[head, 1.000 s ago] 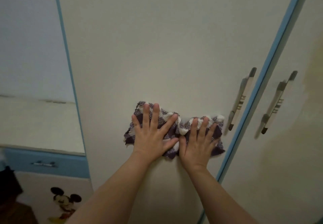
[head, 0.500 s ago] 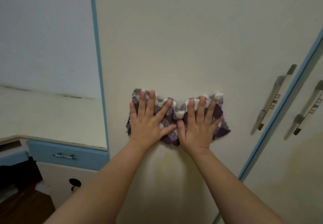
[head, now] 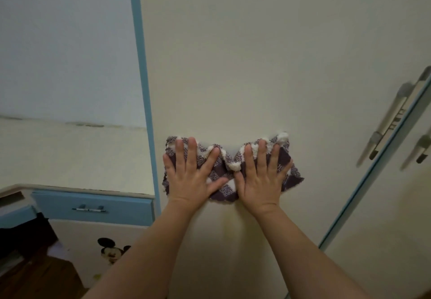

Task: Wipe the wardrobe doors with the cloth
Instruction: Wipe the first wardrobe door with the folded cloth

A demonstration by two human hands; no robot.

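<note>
A purple and white checked cloth (head: 227,162) lies bunched against the cream wardrobe door (head: 256,54). My left hand (head: 192,173) presses flat on the cloth's left half, fingers straight and spread. My right hand (head: 262,175) presses flat on its right half, thumb beside the left thumb. The cloth's left edge is close to the door's blue left trim (head: 142,70). A faint yellowish streak (head: 225,223) runs down the door below the cloth.
A metal door handle (head: 391,119) is at the right, with a second door (head: 396,240) and its handle (head: 423,147) beyond a blue strip. At the left are a blue drawer (head: 93,207), a cartoon mouse sticker (head: 112,252) and a dark box (head: 25,240).
Both hands have slid the cloth left across the door, away from the handles and toward the blue left trim. The view has turned left with them.
</note>
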